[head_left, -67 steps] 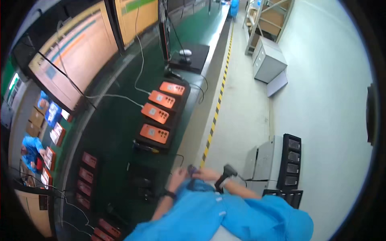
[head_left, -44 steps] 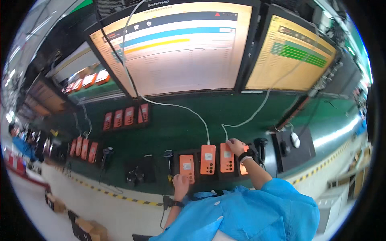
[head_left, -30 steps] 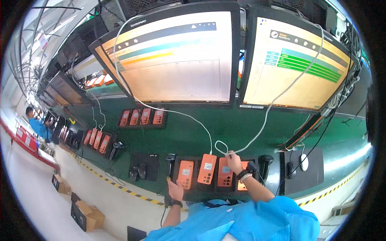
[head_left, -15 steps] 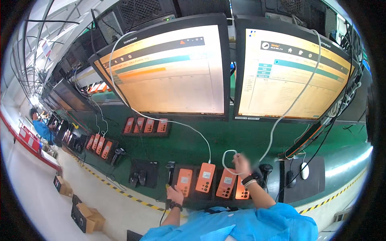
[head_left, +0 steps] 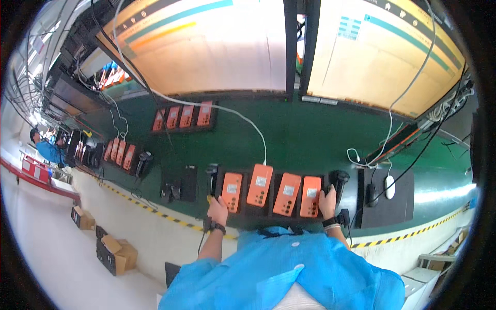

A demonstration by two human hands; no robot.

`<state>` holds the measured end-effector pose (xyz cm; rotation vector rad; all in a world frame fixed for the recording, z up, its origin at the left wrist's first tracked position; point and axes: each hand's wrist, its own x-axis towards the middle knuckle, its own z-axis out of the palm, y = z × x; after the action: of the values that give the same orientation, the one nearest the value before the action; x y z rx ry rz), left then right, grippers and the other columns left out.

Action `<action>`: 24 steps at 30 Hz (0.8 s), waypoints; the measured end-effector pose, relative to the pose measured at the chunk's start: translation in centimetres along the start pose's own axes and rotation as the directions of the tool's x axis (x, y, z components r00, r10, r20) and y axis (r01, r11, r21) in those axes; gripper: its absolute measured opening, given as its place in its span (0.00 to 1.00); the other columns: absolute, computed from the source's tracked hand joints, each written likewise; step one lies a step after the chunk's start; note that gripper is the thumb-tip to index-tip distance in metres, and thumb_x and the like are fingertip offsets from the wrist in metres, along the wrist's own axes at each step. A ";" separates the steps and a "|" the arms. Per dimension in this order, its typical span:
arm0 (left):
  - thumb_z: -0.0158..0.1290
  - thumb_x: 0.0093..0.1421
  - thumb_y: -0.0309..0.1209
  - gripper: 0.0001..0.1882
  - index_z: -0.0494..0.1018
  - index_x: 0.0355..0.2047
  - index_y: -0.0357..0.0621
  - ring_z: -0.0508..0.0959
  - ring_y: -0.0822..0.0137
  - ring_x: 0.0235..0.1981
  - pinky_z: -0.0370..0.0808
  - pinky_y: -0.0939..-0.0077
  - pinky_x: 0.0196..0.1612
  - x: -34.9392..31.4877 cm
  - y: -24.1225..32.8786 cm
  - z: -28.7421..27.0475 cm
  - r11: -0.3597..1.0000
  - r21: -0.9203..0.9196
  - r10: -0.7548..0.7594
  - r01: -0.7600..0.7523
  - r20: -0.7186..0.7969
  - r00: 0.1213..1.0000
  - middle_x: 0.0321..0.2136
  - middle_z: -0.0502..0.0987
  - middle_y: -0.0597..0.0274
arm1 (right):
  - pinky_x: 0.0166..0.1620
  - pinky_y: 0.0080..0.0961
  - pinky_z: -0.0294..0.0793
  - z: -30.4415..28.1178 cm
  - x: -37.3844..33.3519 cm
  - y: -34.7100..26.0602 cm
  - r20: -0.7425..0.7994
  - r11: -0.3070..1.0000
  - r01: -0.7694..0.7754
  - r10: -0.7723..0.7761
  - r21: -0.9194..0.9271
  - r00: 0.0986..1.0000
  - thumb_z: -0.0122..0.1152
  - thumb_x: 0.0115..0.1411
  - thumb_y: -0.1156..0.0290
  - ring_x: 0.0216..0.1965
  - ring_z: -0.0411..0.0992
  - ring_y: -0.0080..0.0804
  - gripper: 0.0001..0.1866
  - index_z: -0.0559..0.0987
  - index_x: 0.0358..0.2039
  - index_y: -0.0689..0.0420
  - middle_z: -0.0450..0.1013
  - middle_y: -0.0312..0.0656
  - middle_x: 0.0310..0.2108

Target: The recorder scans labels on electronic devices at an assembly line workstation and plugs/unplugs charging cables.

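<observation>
A black tray (head_left: 267,212) holds several orange phones in a row, back side up, on the green bench in front of me. My left hand (head_left: 218,210) is closed on the tray's left edge, beside the leftmost phone (head_left: 232,192). At the opposite edge my right hand (head_left: 327,203) grips the tray next to the rightmost phone (head_left: 310,196); its fingertips are partly hidden. A white cable (head_left: 253,124) runs to the top of the second phone (head_left: 260,184), which sits higher than its neighbours. The third phone (head_left: 287,194) lies slightly tilted.
Black handheld scanners stand beyond both hands, one at the left (head_left: 212,178) and one at the right (head_left: 339,179). A loose white cable (head_left: 353,155) lies farther right, near a white mouse (head_left: 389,187) on a dark mat. Two monitors (head_left: 206,51) overhang the bench; another phone tray (head_left: 182,126) lies behind.
My right hand has let go of the white cable and come down to the tray's right edge. That cable now lies to the right. My left hand stays at the left edge; the view has tilted downward.
</observation>
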<state>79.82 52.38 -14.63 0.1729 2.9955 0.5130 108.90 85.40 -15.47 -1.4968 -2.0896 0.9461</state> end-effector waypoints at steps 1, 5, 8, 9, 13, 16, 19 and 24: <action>0.40 0.70 0.47 0.23 0.72 0.43 0.37 0.79 0.37 0.36 0.74 0.42 0.39 0.2 0.0 -0.1 1.000 0.010 0.006 -0.006 0.016 1.000 0.33 0.80 0.38 | 0.63 0.44 0.63 -0.1 -0.7 0.0 0.096 0.993 -0.101 0.095 0.059 0.991 0.55 0.63 0.65 0.60 0.64 0.60 0.31 0.63 0.61 0.72 0.63 0.68 0.60; 0.39 0.70 0.47 0.23 0.71 0.42 0.37 0.80 0.38 0.33 0.76 0.45 0.36 0.8 0.1 -0.2 0.998 0.033 0.055 -0.055 0.022 0.998 0.32 0.80 0.39 | 0.51 0.50 0.73 -0.8 -1.5 -0.6 0.017 0.990 -0.120 0.122 -0.075 0.992 0.54 0.64 0.65 0.48 0.74 0.65 0.27 0.67 0.61 0.62 0.75 0.66 0.46; 0.40 0.71 0.48 0.24 0.70 0.48 0.37 0.80 0.37 0.36 0.76 0.45 0.38 1.3 0.3 0.1 0.995 -0.022 0.093 -0.093 0.012 0.996 0.34 0.80 0.38 | 0.48 0.53 0.74 -0.9 -1.2 -1.2 -0.004 0.978 -0.157 0.158 -0.134 0.987 0.55 0.63 0.66 0.45 0.75 0.64 0.25 0.68 0.60 0.60 0.76 0.65 0.41; 0.40 0.71 0.48 0.25 0.70 0.50 0.37 0.80 0.37 0.37 0.76 0.45 0.38 1.5 0.3 0.2 0.996 -0.033 0.088 -0.088 0.019 0.996 0.35 0.80 0.38 | 0.48 0.54 0.74 -0.9 -1.1 -1.4 0.000 0.972 -0.183 0.185 -0.147 0.983 0.55 0.63 0.66 0.45 0.75 0.64 0.25 0.68 0.60 0.61 0.76 0.66 0.41; 0.41 0.71 0.48 0.24 0.70 0.50 0.38 0.79 0.37 0.38 0.76 0.45 0.38 1.6 0.2 1.0 0.997 -0.051 0.057 -0.058 -0.005 0.998 0.38 0.79 0.39 | 0.47 0.55 0.73 -1.0 -1.1 -1.9 0.012 0.963 -0.197 0.203 -0.186 0.979 0.54 0.63 0.68 0.43 0.75 0.66 0.25 0.67 0.59 0.62 0.77 0.66 0.39; 0.42 0.70 0.47 0.22 0.69 0.46 0.38 0.79 0.38 0.37 0.75 0.46 0.38 1.3 -0.1 1.3 0.993 -0.100 0.055 -0.062 -0.065 0.996 0.37 0.79 0.40 | 0.48 0.57 0.72 -1.1 -1.2 -1.8 0.014 0.969 -0.202 0.206 -0.146 0.979 0.55 0.62 0.67 0.43 0.74 0.67 0.25 0.68 0.60 0.60 0.76 0.66 0.39; 0.43 0.69 0.45 0.20 0.69 0.43 0.38 0.79 0.38 0.37 0.74 0.46 0.38 0.9 -0.3 1.3 0.995 -0.099 0.020 -0.022 -0.020 1.000 0.38 0.78 0.40 | 0.48 0.56 0.72 -1.1 -1.3 -1.6 0.016 0.969 -0.215 0.219 -0.125 0.976 0.56 0.62 0.66 0.44 0.74 0.66 0.25 0.69 0.60 0.57 0.76 0.66 0.40; 0.42 0.70 0.45 0.22 0.69 0.45 0.35 0.78 0.38 0.38 0.74 0.46 0.38 0.6 -0.4 1.2 0.992 -0.102 0.064 -0.071 -0.070 0.995 0.37 0.77 0.39 | 0.47 0.55 0.73 -0.7 -1.8 -1.5 -0.045 0.981 -0.167 0.163 -0.097 0.986 0.54 0.63 0.67 0.44 0.75 0.65 0.24 0.69 0.60 0.58 0.77 0.65 0.40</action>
<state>79.36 52.52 -15.96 0.2552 3.0263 0.6942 108.95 83.62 -13.81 -1.7478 -2.0393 0.8748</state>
